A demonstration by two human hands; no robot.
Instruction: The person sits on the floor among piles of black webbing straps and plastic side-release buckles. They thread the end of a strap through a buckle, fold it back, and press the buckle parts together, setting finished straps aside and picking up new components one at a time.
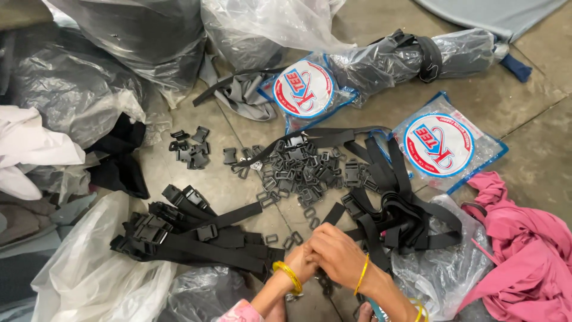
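Head view: 2 hands fit black buckles to webbing straps on a concrete floor.
From left, a pile of finished buckled straps (196,235) lies done; left hand (300,262) and right hand (336,253) close together on a strap end, grip hidden; loose buckles (298,170) and bare straps (393,203) remain.

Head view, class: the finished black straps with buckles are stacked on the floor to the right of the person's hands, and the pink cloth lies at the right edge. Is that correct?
One detail is wrong. The head view shows the finished black straps stacked to the left of the hands, not the right. The pink cloth does lie at the right edge.
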